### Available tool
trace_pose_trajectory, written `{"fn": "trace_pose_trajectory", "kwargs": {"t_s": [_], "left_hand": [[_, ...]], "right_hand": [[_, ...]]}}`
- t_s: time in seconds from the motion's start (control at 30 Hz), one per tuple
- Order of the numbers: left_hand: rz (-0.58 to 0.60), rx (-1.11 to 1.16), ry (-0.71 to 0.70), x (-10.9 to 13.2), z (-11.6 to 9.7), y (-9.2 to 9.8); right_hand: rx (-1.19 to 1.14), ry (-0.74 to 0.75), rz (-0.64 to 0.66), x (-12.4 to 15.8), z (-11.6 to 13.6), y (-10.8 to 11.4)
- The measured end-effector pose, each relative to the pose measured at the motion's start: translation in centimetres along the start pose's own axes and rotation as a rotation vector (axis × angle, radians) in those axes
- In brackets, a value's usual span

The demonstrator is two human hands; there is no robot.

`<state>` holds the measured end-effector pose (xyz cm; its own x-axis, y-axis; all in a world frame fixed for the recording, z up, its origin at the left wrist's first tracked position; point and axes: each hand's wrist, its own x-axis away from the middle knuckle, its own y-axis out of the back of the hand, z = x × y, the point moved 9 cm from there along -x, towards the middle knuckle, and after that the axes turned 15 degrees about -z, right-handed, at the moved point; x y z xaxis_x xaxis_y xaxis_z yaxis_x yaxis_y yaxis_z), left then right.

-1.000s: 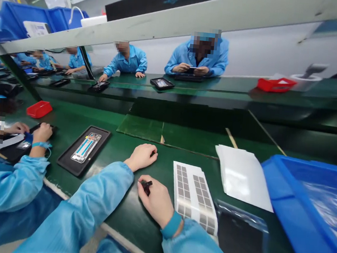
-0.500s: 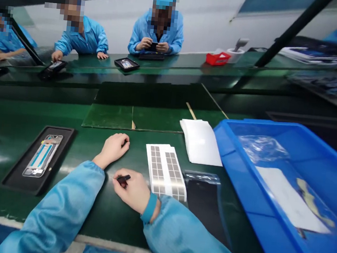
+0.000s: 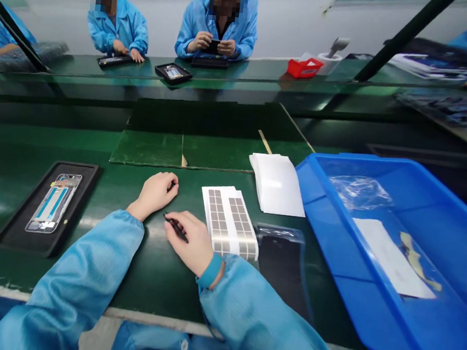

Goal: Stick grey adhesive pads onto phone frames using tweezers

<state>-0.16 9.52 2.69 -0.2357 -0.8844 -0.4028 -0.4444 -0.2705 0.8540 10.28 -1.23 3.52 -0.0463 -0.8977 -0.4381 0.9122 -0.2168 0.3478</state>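
Observation:
My left hand (image 3: 155, 192) rests on the green table (image 3: 133, 187) with its fingers curled in a loose fist; whether anything is inside is hidden. My right hand (image 3: 191, 241) lies just in front of it, closed on black tweezers (image 3: 176, 227) whose tips point left. Right beside my right hand lies a white sheet with rows of small grey pads (image 3: 229, 221). To the left stands a black tray (image 3: 44, 206) holding a phone frame (image 3: 54, 203).
A stack of white sheets (image 3: 277, 183) and a big blue bin (image 3: 395, 251) with paper and plastic film sit on the right. A dark bag (image 3: 284, 268) lies by my right sleeve. Across the conveyor, two people in blue coats work beside a black tray (image 3: 173, 73) and a red box (image 3: 304, 68).
The view has swung right and down; the neighbour at my left is out of frame. My right hand has turned the tweezers flatter and moved a little closer to my left hand.

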Motion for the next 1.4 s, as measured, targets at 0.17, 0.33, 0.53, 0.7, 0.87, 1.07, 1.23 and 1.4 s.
{"fn": "trace_pose_trajectory", "kwargs": {"t_s": [0.17, 0.33, 0.53, 0.7, 0.87, 1.07, 1.23, 1.4], "left_hand": [[0.006, 0.006, 0.0, 0.0, 0.1, 0.0], [0.008, 0.017, -0.009, 0.0, 0.0, -0.1], [-0.001, 0.026, -0.018, 0.0, -0.1, -0.1], [-0.016, 0.02, -0.021, 0.0, 0.1, -0.3], [-0.022, 0.013, -0.023, 0.0, 0.1, -0.4], [-0.022, 0.015, -0.027, 0.0, 0.1, -0.4], [-0.015, 0.014, -0.022, 0.0, 0.0, -0.3], [-0.009, 0.014, -0.019, 0.0, 0.0, -0.3]], "right_hand": [[0.072, -0.044, -0.064, -1.2, -1.4, 1.3], [0.107, -0.035, -0.023, -1.3, -1.4, 1.0], [0.091, -0.023, 0.015, -1.0, -1.2, 0.7], [0.048, -0.047, -0.021, -1.1, -1.4, 1.0], [0.048, -0.043, -0.008, -1.1, -1.4, 0.9], [0.058, -0.057, -0.052, -1.0, -1.7, 1.3], [0.044, -0.063, -0.051, -1.0, -1.7, 1.3], [0.04, -0.061, -0.051, -1.0, -1.5, 1.2]]}}
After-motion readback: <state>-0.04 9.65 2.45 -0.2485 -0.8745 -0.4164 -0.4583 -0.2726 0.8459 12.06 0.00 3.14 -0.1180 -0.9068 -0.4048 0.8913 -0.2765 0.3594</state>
